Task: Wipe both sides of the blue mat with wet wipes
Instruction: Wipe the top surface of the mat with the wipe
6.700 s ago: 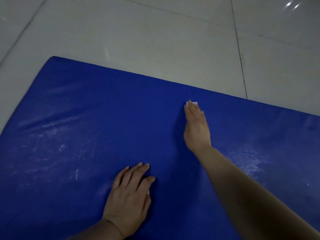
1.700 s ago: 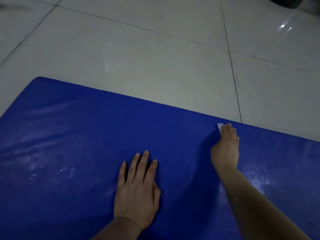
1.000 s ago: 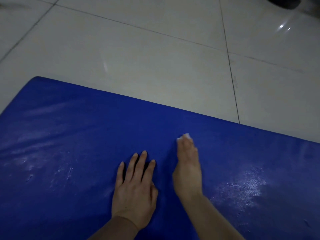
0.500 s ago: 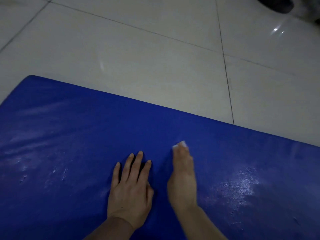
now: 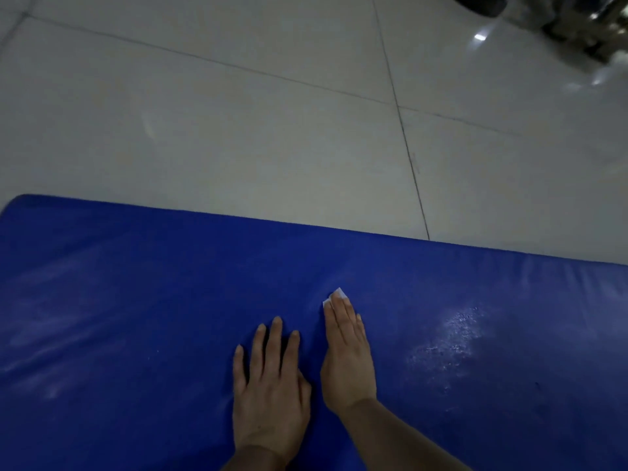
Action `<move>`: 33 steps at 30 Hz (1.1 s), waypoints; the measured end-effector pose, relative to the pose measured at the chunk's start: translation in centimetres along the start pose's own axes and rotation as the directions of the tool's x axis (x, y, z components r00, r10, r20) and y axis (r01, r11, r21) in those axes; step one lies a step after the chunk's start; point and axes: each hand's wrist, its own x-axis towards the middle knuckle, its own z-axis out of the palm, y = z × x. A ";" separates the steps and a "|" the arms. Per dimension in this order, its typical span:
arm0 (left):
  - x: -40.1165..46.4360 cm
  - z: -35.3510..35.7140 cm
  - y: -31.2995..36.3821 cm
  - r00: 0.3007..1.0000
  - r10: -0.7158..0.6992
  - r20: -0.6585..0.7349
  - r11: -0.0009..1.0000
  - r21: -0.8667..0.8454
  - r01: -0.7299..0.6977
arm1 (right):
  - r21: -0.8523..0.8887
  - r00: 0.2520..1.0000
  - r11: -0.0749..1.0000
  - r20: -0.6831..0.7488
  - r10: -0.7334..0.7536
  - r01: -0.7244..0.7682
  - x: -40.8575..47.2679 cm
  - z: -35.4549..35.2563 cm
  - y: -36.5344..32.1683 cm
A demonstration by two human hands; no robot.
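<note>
Under both flat hands, blue mat; wet wipe beneath right hand, left hand bare.

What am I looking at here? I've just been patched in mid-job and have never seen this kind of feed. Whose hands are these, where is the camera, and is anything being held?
There is no machine: a person works with bare hands, and the single camera sits on their head, looking forward and down. The big blue mat lies on a pale tiled floor. The left hand rests flat on the mat, fingers spread, holding nothing. The right hand lies with straight fingers pressing a small white wet wipe onto the mat; only the wipe's edge peeks out past the fingertips. The pale sheen to the right of that hand looks like wet, already wiped mat. Something dark and blurred sits at the top right corner; I cannot tell what.
</note>
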 end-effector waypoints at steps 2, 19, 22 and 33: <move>0.1 0.2 -0.2 1.000 -0.001 -0.006 1.000 -0.012 0.001 | -0.018 1.000 1.000 0.018 0.000 0.000 0.1 0.0 -0.2; -1.2 -0.2 0.2 0.985 0.065 -0.159 0.996 -0.057 -0.075 | 0.007 0.998 0.998 0.010 -0.057 0.057 -0.1 -0.1 0.2; -3.1 -0.3 1.2 0.979 0.043 -0.197 0.998 -0.034 -0.051 | 0.018 0.993 0.993 0.004 -0.120 0.120 -0.3 -0.6 0.2; -6.0 1.3 1.3 0.987 -0.028 -0.156 0.992 0.121 0.047 | 0.043 0.995 0.998 -0.094 0.038 -0.034 -4.0 -3.5 8.2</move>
